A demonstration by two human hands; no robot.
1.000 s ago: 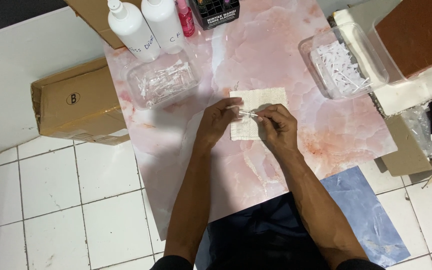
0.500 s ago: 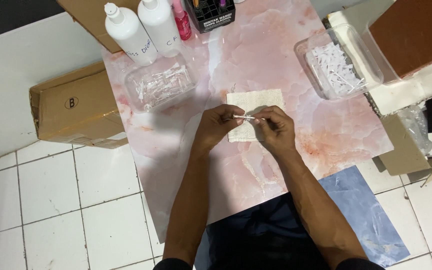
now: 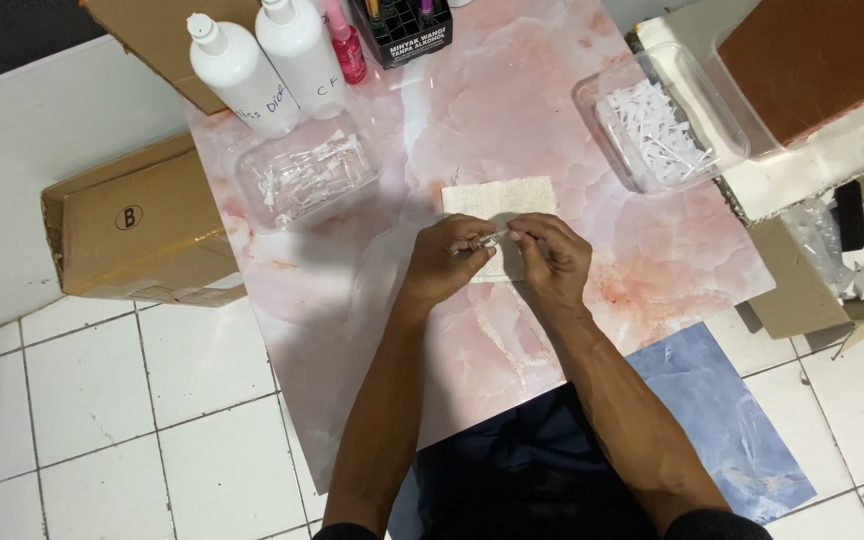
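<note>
Two hands meet over the pink marbled sheet that serves as the surface, and little has shifted in the last second: they sit in the same place above the cream textured cloth pad, only drawn a shade closer together; the work between the fingertips looks ongoing rather than finished. Going from the left: a brown cardboard box lies on the white tiled floor; two white plastic squeeze bottles stand at the sheet's far edge, with a clear plastic tub of small clear pieces just in front of them; the left hand pinches one end of a thin, small clear piece, too small to identify; the right hand pinches the other end, fingers pressed together; well apart to the right sits a clear plastic tub of white sticks.
</note>
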